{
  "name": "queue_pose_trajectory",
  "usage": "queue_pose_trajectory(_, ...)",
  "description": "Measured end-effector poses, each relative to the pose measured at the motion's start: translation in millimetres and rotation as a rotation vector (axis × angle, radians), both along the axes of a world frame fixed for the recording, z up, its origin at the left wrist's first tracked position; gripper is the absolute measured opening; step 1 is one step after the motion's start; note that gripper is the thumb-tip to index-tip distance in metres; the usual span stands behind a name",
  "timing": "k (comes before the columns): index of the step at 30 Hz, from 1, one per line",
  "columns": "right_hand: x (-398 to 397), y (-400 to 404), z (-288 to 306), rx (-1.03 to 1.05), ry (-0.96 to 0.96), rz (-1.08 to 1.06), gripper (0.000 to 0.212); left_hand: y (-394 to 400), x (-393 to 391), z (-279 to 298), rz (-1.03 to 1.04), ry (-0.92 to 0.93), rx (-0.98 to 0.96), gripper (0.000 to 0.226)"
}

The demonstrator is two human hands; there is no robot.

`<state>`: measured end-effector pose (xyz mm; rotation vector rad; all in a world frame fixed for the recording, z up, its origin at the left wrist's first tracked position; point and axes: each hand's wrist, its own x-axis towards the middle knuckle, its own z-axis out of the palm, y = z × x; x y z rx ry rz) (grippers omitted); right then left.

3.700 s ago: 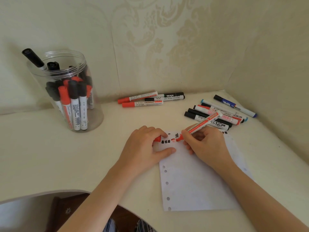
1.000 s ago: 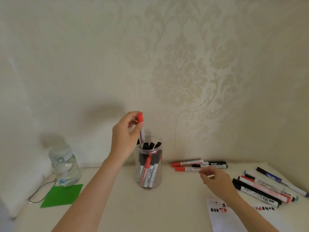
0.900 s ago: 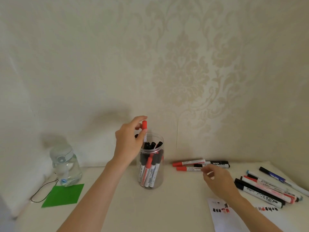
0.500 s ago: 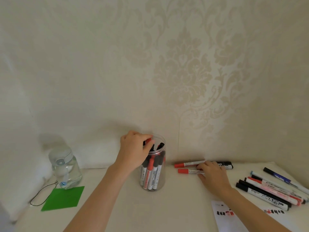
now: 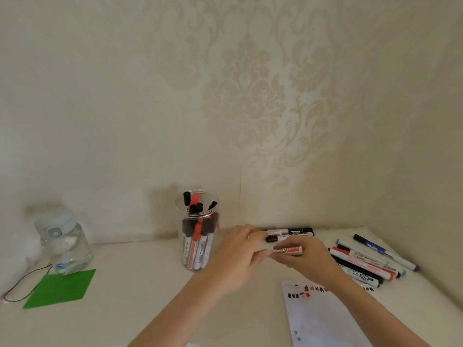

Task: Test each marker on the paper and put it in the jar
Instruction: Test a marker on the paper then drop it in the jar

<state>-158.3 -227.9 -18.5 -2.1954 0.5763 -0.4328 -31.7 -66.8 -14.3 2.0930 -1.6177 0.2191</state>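
A clear plastic jar [image 5: 198, 256] stands near the wall, holding several black and red markers. To its right, both hands meet over the table on a red marker [image 5: 288, 250]. My right hand [image 5: 307, 261] grips its barrel. My left hand [image 5: 238, 254] has its fingers closed on the marker's left end, which is hidden. Two black markers [image 5: 290, 232] lie just behind the hands by the wall. Further right lies a row of several markers [image 5: 363, 261]. The white paper [image 5: 323, 319], with red and black test marks at its top, lies under my right forearm.
A clear water bottle [image 5: 62, 241] stands at the far left, with a green square sheet [image 5: 60, 288] and a thin black cord [image 5: 22, 286] in front of it. Patterned walls close the table at the back and on the right.
My left hand let the red marker drop into the jar, then moved right to meet my right hand. My right hand picked a red marker up from beside the wall.
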Motion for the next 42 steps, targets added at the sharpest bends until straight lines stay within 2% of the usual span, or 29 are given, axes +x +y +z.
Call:
queue_pose_trajectory(3,-25,7,4,0.245,-0.066,-0.037,0.007,-6,-17,-25,0.031,0.171,0.160,0.045)
queue_pose_trajectory(5,-37,8,0,0.407,-0.140,-0.083,0.007,-13,-31,-33,-0.011,0.279,0.110,0.035)
queue_pose_trajectory(7,-44,9,-7,0.558,-0.183,-0.127,0.018,-22,-42,-39,-0.029,0.328,0.056,0.025)
queue_pose_trajectory(9,-48,14,-14,0.619,-0.200,-0.104,0.027,-31,-52,-42,-0.045,0.341,0.047,0.022)
queue_pose_trajectory(11,-51,17,-20,0.615,-0.228,-0.071,0.032,-37,-61,-42,-0.081,0.363,0.060,0.022)
queue_pose_trajectory(19,-78,11,-23,0.491,-0.329,0.040,0.028,-38,-84,-38,-0.243,0.588,-0.025,0.020)
queue_pose_trajectory(26,-86,11,-25,0.435,-0.460,0.114,0.033,-39,-84,-41,-0.301,0.578,-0.039,0.023)
queue_pose_trajectory(37,-78,13,-40,0.407,-0.481,0.115,0.031,-29,-79,-41,-0.309,0.596,-0.074,0.019)
queue_pose_trajectory(39,-77,15,-40,0.427,-0.462,0.118,0.033,-28,-76,-39,-0.289,0.565,-0.029,0.021)
queue_pose_trajectory(42,-75,20,-42,0.493,-0.418,0.100,0.035,-27,-69,-39,-0.178,0.310,0.156,0.026)
